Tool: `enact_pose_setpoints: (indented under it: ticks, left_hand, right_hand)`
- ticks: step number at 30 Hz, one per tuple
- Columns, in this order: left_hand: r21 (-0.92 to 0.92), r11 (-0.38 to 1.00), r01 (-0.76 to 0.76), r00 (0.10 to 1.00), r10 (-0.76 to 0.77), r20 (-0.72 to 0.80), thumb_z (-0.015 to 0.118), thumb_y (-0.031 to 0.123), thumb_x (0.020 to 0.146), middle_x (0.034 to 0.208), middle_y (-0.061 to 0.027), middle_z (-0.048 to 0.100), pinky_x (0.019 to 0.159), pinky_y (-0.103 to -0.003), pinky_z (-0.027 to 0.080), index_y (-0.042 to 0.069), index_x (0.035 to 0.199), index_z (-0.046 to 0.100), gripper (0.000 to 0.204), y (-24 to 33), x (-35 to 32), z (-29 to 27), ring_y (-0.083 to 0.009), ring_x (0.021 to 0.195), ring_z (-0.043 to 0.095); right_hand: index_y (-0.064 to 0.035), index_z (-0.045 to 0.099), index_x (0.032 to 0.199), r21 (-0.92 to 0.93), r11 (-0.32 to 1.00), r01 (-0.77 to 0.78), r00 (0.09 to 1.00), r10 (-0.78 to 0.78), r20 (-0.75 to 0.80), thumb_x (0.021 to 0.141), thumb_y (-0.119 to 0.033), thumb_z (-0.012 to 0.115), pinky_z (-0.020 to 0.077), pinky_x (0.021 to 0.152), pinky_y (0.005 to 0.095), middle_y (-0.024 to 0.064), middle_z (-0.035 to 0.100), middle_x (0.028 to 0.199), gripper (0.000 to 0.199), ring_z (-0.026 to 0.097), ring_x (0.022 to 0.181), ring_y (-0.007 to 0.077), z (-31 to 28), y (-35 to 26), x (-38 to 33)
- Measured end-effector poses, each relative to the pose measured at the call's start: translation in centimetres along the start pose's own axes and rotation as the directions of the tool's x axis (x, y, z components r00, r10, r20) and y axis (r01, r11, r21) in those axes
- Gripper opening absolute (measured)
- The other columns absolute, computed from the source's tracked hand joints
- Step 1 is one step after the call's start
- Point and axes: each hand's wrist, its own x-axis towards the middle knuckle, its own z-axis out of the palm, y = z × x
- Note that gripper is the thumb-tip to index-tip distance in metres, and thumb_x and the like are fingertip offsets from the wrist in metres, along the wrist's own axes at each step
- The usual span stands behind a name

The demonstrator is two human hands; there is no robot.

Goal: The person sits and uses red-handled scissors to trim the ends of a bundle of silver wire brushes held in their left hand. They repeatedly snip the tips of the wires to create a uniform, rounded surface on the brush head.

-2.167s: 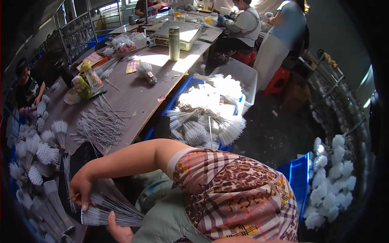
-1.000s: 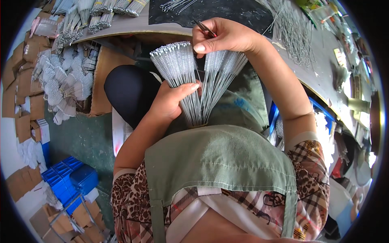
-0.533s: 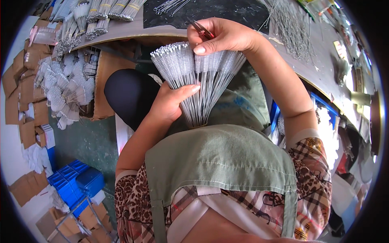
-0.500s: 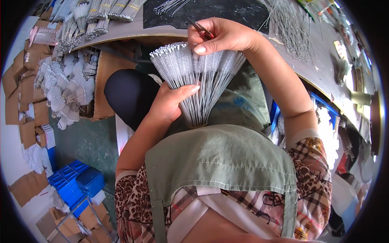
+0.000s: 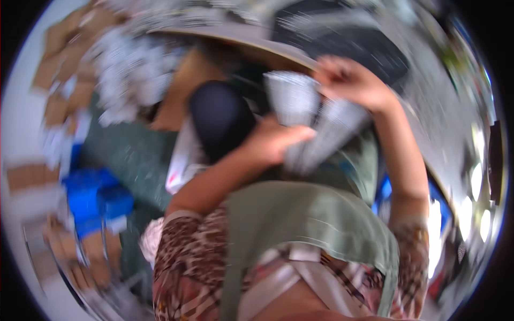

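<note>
My left hand [image 5: 273, 140] is wrapped round the thin wire stems of a fanned bundle of small bristle brushes [image 5: 293, 99], pale tips upward, over my lap. The bundle shows a gap, with one part leaning left and the other part right. My right hand [image 5: 356, 83] is curled at the top of the bundle beside that gap. Motion smears its fingers, and only a dark reddish patch shows in its grip. Half a second ago a small dark-bladed tool with a red handle showed there.
A curved table edge [image 5: 251, 41] runs beyond my lap, with a black mat [image 5: 369, 48] on it. More brush bundles [image 5: 126, 75] are heaped at the left, near cardboard boxes [image 5: 64, 59]. Blue crates [image 5: 96, 190] stand at the lower left. My dark-clad knee [image 5: 219, 117] is beside the bundle.
The whole view has shifted and blurred. The bundle, closely fanned before, now has a wide gap. My right hand has moved from over the brush tips to beside the gap.
</note>
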Motion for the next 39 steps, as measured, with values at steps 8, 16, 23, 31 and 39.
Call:
enact_pose_setpoints:
  ticks: [8, 16, 23, 31, 39]
  left_hand:
    - [0.124, 0.988, -0.087, 0.958, 0.117, -0.261, 0.073, 0.001, 0.06, 0.1, -0.0124, 0.061, 0.086, -0.036, 0.045, -0.004, 0.112, 0.052, 0.056, -0.6, -0.2, -1.4, -0.0223, 0.093, 0.058]
    - [0.019, 0.984, -0.175, 0.952, 0.174, -0.252, 0.068, -0.003, 0.061, 0.101, -0.015, 0.061, 0.085, -0.037, 0.047, -0.004, 0.113, 0.051, 0.055, -0.6, -1.7, -1.1, -0.0245, 0.093, 0.059]
    - [0.142, 0.983, -0.117, 0.945, 0.154, -0.288, 0.069, 0.001, 0.06, 0.101, -0.0147, 0.06, 0.084, -0.036, 0.047, -0.005, 0.115, 0.05, 0.059, 0.3, -1.1, -0.6, -0.024, 0.093, 0.059]
    - [0.138, 0.982, -0.128, 0.961, 0.157, -0.228, 0.07, 0.002, 0.059, 0.102, -0.0145, 0.06, 0.084, -0.035, 0.047, -0.006, 0.116, 0.048, 0.062, -0.4, -0.2, -1.1, -0.0228, 0.094, 0.058]
    - [0.155, 0.981, -0.116, 0.965, 0.148, -0.215, 0.071, 0.001, 0.06, 0.102, -0.0145, 0.059, 0.084, -0.035, 0.047, -0.006, 0.116, 0.048, 0.06, -0.1, -0.7, -0.9, -0.0226, 0.094, 0.058]
  right_hand:
    - [-0.0085, 0.045, 0.083, 0.084, 0.996, -0.033, 0.997, 0.04, -0.071, 0.069, -0.02, 0.077, 0.0439, 0.058, 0.0196, -0.0033, 0.043, 0.074, 0.037, 0.046, 0.063, 0.0055, 0.8, 2.0, 2.8]
    - [-0.0076, 0.046, 0.084, 0.167, 0.985, -0.034, 0.996, 0.021, 0.083, 0.072, -0.016, 0.074, 0.0396, 0.063, 0.0196, -0.0004, 0.05, 0.075, 0.032, 0.048, 0.067, 0.0078, 2.7, -0.3, 4.0]
    - [-0.0059, 0.05, 0.08, 0.16, 0.987, -0.033, 0.999, 0.03, 0.021, 0.069, -0.029, 0.079, 0.0427, 0.066, 0.0244, 0.0016, 0.053, 0.069, 0.039, 0.054, 0.068, 0.0131, 0.1, 2.2, 3.0]
    - [-0.0057, 0.048, 0.074, 0.196, 0.98, -0.044, 0.999, 0.046, -0.007, 0.069, -0.033, 0.079, 0.0495, 0.064, 0.0325, 0.0042, 0.052, 0.066, 0.042, 0.056, 0.063, 0.0158, 0.1, 1.9, 2.2]
    - [-0.0094, 0.042, 0.068, 0.085, 0.996, -0.041, 0.999, 0.04, 0.007, 0.064, -0.043, 0.08, 0.0474, 0.055, 0.0278, 0.001, 0.047, 0.056, 0.051, 0.05, 0.051, 0.0118, 0.2, 1.8, 2.3]
